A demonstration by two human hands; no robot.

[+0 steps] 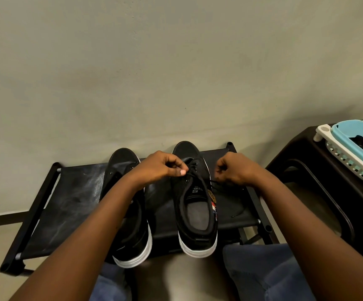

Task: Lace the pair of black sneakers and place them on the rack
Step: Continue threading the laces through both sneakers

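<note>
On the rack (72, 205), the left hand (161, 165) pinches the lace (198, 178) over the right sneaker (194, 205), the right hand (233, 170) grips its other end, fingers curled.

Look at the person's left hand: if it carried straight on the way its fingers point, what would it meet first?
The left hand points right across the right sneaker, pinching the lace. It would probably meet the right hand first, though depth is unclear.
</note>
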